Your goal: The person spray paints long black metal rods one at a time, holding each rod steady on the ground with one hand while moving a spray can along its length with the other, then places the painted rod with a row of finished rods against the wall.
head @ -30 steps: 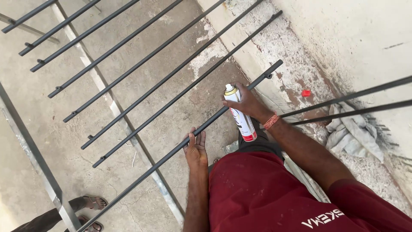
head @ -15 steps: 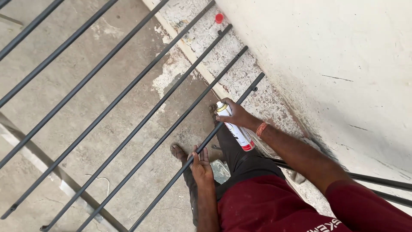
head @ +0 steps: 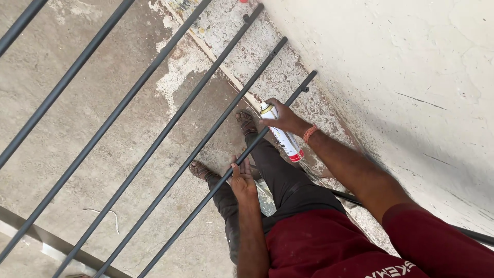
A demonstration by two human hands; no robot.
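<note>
My right hand [head: 286, 120] grips a white spray can [head: 281, 136] with a red base, its nozzle up near the nearest dark grey metal bar [head: 206, 191]. An orange band circles that wrist. My left hand [head: 242, 180] is wrapped around the same bar lower down. The bar belongs to a grille of several parallel grey rods [head: 154, 149] running diagonally across the view. My sandalled feet [head: 246, 121] stand on the concrete under the bars.
A rough white wall [head: 411, 77] rises on the right, with a patchy paint-stained strip of floor [head: 231, 46] along its foot. Bare concrete floor [head: 77, 154] spreads to the left. A small red cap [head: 243, 1] lies at the top edge.
The view has swung and closed in on the bars. My feet have come into sight under the grille. Both hands keep their hold, the can staying near the bar's upper end.
</note>
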